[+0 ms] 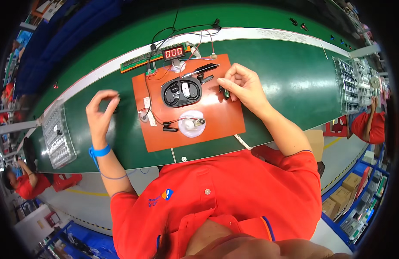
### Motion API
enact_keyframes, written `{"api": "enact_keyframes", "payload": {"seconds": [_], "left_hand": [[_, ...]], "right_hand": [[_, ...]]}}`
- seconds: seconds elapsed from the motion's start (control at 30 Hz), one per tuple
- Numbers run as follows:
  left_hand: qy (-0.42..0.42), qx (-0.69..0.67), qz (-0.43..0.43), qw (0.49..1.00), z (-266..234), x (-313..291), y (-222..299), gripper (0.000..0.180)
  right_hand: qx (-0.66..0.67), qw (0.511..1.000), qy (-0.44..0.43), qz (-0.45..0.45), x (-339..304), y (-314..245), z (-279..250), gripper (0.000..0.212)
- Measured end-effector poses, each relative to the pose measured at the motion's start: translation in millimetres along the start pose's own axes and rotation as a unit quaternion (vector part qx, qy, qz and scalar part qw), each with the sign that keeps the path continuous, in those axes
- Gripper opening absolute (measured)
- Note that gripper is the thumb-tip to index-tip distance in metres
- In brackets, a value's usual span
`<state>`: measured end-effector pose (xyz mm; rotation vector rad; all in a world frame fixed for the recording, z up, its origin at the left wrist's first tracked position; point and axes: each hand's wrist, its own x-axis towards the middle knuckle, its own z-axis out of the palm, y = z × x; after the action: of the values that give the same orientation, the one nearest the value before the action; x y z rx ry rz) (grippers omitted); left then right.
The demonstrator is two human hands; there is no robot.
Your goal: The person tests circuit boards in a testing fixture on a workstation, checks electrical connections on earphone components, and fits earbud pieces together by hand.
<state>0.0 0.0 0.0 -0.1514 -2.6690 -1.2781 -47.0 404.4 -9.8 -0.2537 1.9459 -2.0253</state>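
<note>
- At the far left, between eight and nine o'clock from the case, a clear moulded tray (59, 134) lay on the green bench with a small dark part in it.
- Also between eight and nine, the left hand (102, 114) hovered off the mat, thumb and forefinger curled into a ring; I couldn't tell whether the tips met or pinched anything.
- Toward seven, a small black wired piece (169, 128) lay on the orange mat (225, 125).
- Near twelve, a meter (173, 53) showed lit red digits, so the wiring looked already powered.
- At the centre sat the black case (181, 103), uncovered, with earpieces (185, 90) in its hollows; I judged that seating done.
- Between five and six, a silver part (199, 122) rested on a white round pad (189, 132).
- At two, small black pieces (206, 79) lay outside the case, beside a pen (204, 68); those seemed left to deal with.
- At three, the right hand (242, 86) bent over a dark piece (226, 93), thumb stretched out, fingers curled; from where I stood, I couldn't tell whether it gripped it.
- Farther out at three stood more clear trays (348, 86), loaded with dark parts.
</note>
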Motion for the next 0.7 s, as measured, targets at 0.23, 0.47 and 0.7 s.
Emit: {"api": "enact_keyframes", "payload": {"seconds": [0.23,0.47,0.7], "left_hand": [[-0.066,0.039,-0.031,0.997,-1.2,-14.8,19.3,0.034],[-0.064,0.049,-0.041,0.996,-7.9,-15.3,3.9,0.039],[-0.041,0.011,-0.069,0.997,-7.2,-13.5,-19.1,0.035]], "right_hand": [[-0.029,0.999,0.017,-0.027,8.1,-1.0,5.6,0.018],[-0.297,0.893,0.280,-0.190,123.5,4.8,-98.5,0.023],[-0.339,0.865,0.317,-0.190,134.8,-14.0,-84.3,0.025]]}}
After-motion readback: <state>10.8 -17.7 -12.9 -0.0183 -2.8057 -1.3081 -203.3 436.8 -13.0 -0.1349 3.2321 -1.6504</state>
